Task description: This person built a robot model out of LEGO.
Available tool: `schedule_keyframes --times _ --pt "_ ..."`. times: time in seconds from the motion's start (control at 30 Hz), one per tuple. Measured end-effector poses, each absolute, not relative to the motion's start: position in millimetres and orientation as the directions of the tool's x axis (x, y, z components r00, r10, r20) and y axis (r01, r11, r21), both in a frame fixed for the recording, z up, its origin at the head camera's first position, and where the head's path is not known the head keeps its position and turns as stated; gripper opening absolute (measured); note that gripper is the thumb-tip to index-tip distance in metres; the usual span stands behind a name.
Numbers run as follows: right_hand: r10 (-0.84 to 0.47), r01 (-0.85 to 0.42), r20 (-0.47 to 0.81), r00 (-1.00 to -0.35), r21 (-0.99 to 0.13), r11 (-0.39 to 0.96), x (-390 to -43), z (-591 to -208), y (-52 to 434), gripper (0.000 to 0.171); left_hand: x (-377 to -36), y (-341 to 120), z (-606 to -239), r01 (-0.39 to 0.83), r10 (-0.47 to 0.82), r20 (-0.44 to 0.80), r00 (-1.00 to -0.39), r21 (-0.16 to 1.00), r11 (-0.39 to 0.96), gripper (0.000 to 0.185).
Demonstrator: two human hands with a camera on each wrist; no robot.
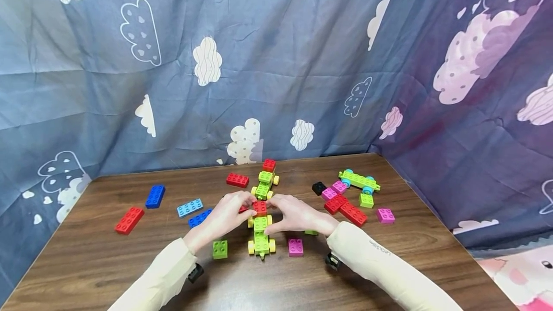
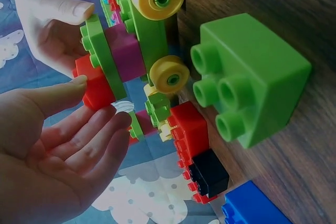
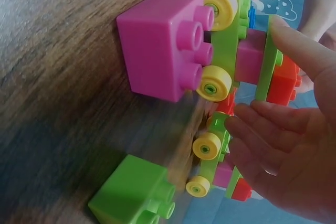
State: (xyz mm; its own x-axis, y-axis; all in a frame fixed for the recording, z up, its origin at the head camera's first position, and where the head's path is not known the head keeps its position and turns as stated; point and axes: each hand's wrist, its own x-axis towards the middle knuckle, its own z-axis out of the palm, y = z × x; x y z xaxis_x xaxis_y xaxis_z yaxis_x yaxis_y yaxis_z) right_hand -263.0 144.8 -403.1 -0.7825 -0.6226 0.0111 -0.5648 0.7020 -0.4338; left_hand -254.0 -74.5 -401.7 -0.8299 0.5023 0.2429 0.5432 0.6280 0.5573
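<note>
Seen from above, a person's left hand (image 1: 229, 215) and right hand (image 1: 294, 215) meet over a red block (image 1: 259, 207) topping a green toy car (image 1: 261, 236) with yellow wheels, at the middle of a brown table (image 1: 86, 263). A second yellow-wheeled car (image 1: 264, 184) stands just behind it, and a third car (image 1: 360, 181), on blue wheels, lies far right. Loose around them: three blue bricks, four long red ones, four pink blocks, two green blocks and one black block (image 1: 318, 187).

The left wrist camera shows the left hand's fingers (image 2: 79, 140) nearly straight, thumb tip touching the red block, gripping nothing; one green block (image 2: 252, 80) sits beside the wheels.

The right wrist camera shows the right hand's fingers (image 3: 262, 135) loosely extended beside the car, thumb (image 3: 302, 51) resting on its green plate; one pink block (image 3: 160, 45) touches a wheel.
</note>
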Motion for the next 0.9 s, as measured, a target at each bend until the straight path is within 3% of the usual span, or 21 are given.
schedule_keyframes --times 0.33,0.63,0.9 --pt "-0.630 -0.576 0.023 -0.776 -0.434 0.693 -261 -403 146 0.061 -252 -74 -408 0.551 0.485 0.272 -0.831 0.519 0.653 0.017" --pt "-0.618 -0.591 0.095 -0.781 -0.431 0.681 -260 -406 146 0.065 -252 -75 -409 0.604 0.506 0.334 -0.796 0.502 0.619 0.020" --pt "-0.596 -0.565 0.089 -0.798 -0.452 0.690 -261 -406 148 0.066 -248 -84 -405 0.619 0.582 0.249 -0.774 0.495 0.610 0.038"
